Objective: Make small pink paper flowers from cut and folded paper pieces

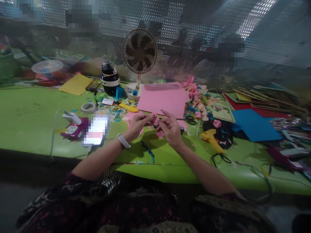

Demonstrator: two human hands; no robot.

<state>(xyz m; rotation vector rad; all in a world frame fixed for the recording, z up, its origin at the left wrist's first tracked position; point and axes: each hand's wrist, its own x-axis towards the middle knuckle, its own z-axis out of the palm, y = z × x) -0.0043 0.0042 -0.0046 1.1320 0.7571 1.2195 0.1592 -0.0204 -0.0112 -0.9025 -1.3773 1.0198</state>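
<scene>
Between my two hands is a small piece of pink paper (pixel 155 119). My left hand (pixel 139 125) pinches it from the left with thumb and forefinger, and a white band circles that wrist. My right hand (pixel 170 129) grips the same piece from the right, its fingertips bent round it. Behind the hands lies a large pink paper sheet (pixel 161 98). Scissors with dark handles (pixel 190 120) rest just right of my right hand. Pink paper scraps lie under my fingers, partly hidden. A thin dark blue item (pixel 148 149) lies nearer me on the green table (pixel 131 158).
A yellow glue gun (pixel 212 140) lies to the right, near blue paper (pixel 255 124) and a heap of folded pink pieces (pixel 194 97). A fan (pixel 140 51) and a black jar (pixel 109 81) stand at the back. Leftward are a tape roll (pixel 88 107) and a lit phone (pixel 96 130).
</scene>
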